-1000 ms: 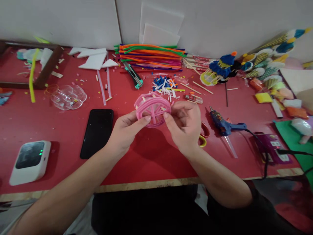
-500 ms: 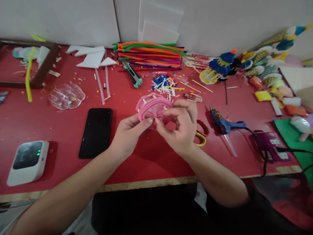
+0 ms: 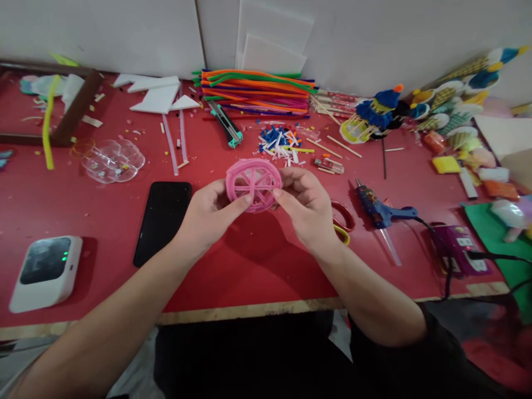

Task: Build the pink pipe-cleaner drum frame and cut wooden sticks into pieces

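Observation:
Both my hands hold a pink pipe-cleaner wheel [image 3: 253, 184] with spokes and small wooden sticks, lifted above the red table [image 3: 257, 266]. My left hand [image 3: 205, 213] pinches its lower left rim between thumb and fingers. My right hand [image 3: 307, 208] grips the right rim, fingers curled round it. The wheel faces me almost flat on.
A black phone [image 3: 163, 221] lies left of my hands, a white device [image 3: 45, 271] further left. Red and yellow scissors [image 3: 343, 224] and a blue glue gun [image 3: 380, 210] with its cord lie to the right. Pipe cleaners [image 3: 255, 91], a cutter [image 3: 226, 126], cut straw bits [image 3: 278, 141] and craft birds [image 3: 382, 113] sit behind.
The wheel has been turned in my fingers from tilted to nearly face-on. My right hand shifted its grip from the lower rim to the right rim.

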Tool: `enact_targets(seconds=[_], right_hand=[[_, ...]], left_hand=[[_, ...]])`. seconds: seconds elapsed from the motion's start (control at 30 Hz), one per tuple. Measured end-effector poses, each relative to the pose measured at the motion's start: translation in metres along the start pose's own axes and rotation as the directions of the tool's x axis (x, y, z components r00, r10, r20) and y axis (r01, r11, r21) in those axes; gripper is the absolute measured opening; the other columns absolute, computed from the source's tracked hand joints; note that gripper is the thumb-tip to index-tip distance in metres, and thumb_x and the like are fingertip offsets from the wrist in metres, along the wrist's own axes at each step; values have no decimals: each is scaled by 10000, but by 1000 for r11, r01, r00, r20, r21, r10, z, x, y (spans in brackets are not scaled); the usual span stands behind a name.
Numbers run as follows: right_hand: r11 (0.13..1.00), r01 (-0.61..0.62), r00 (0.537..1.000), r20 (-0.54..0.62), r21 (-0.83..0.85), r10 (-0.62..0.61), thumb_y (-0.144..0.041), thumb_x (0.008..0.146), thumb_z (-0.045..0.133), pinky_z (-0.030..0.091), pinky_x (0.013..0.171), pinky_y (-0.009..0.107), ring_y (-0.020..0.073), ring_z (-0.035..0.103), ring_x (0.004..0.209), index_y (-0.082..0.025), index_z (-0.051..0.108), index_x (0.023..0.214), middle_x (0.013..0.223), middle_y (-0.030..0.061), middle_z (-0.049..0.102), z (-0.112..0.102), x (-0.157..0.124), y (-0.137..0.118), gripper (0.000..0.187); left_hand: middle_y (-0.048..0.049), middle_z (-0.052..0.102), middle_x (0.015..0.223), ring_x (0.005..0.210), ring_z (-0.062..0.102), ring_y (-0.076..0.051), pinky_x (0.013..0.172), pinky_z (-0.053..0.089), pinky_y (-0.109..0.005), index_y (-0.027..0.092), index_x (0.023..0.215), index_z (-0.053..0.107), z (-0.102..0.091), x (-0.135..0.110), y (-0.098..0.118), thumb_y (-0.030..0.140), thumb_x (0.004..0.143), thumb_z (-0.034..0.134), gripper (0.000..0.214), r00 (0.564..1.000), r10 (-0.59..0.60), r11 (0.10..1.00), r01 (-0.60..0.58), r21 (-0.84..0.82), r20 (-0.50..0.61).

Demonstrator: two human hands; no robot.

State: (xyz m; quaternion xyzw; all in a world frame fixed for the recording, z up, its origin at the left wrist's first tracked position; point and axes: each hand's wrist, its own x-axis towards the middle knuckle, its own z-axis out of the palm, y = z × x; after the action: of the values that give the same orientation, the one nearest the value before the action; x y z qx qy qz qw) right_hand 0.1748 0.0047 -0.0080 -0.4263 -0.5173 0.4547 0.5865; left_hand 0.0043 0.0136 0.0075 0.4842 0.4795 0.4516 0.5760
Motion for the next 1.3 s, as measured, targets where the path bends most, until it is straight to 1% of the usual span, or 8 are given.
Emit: enact_targets(seconds=[0.07, 0.17, 0.33, 0.47, 0.57, 0.77, 1.03, 1.3], right_hand=[[999, -20, 999, 27, 26, 19, -299, 788, 725, 547, 600, 234, 99, 584, 706, -257, 612, 1003, 836, -31, 619, 0, 0, 1, 246], [996, -31, 999, 14, 79, 30, -326, 791, 711, 562, 628, 256, 111, 597, 750, -266, 600, 1003, 895, -23, 623, -1, 1, 5, 246], [996, -2, 999, -32, 89, 5, -358, 804, 682, 587, 705, 307, 143, 608, 857, -278, 559, 1043, 983, 1, 615, -2, 2, 13, 280], [995, -4, 1000, -18, 99, 5, -358, 812, 677, 585, 741, 306, 136, 612, 867, -278, 556, 1042, 990, 0, 617, -1, 1, 15, 272], [993, -23, 1000, -12, 115, 24, -346, 806, 689, 581, 766, 309, 133, 618, 879, -280, 564, 1039, 990, -5, 622, 0, 0, 15, 273], [979, -63, 997, -38, 195, 71, -308, 795, 704, 590, 723, 296, 123, 619, 838, -267, 588, 1010, 942, -18, 627, 2, -1, 14, 248], [981, -72, 996, -35, 181, 79, -330, 791, 709, 596, 713, 299, 124, 629, 818, -269, 586, 1008, 925, -20, 636, 1, -2, 14, 257], [999, 27, 999, -17, -26, -28, -362, 826, 685, 586, 721, 306, 138, 637, 825, -266, 614, 1040, 937, -1, 656, 2, -4, 6, 244]], left_hand=[[-68, 757, 967, 912, 679, -224, 881, 542, -367, 158, 930, 739, -1, 1, 1, 348, 695, 798, 308, 999, 10, 998, -13, 68, 38], [-66, 746, 986, 934, 677, -222, 893, 537, -356, 174, 940, 722, 0, 2, 1, 336, 709, 789, 290, 998, 42, 999, -42, -1, 41], [-12, 704, 931, 852, 692, -193, 724, 559, -315, 267, 959, 566, -2, 5, -6, 387, 806, 697, 234, 985, 96, 959, -130, -251, -143], [20, 666, 814, 714, 671, -154, 622, 518, -270, 276, 950, 469, -3, 3, -5, 336, 785, 731, 315, 969, 173, 968, -201, -152, -176], [28, 645, 793, 725, 661, -144, 663, 508, -264, 275, 953, 471, -1, -1, -1, 299, 749, 771, 364, 967, 181, 979, -194, -58, -178], [16, 627, 817, 854, 666, -172, 735, 507, -281, 274, 932, 462, 2, -3, 2, 301, 746, 765, 357, 970, 185, 979, -195, -53, -157], [16, 611, 781, 715, 630, -158, 661, 488, -286, 277, 942, 448, 1, -1, 2, 305, 768, 732, 334, 972, 180, 982, -185, -22, -149], [1, 661, 836, 733, 656, -157, 675, 509, -264, 255, 1025, 477, 0, 1, -2, 226, 676, 788, 469, 987, 139, 990, -140, -6, -82]])
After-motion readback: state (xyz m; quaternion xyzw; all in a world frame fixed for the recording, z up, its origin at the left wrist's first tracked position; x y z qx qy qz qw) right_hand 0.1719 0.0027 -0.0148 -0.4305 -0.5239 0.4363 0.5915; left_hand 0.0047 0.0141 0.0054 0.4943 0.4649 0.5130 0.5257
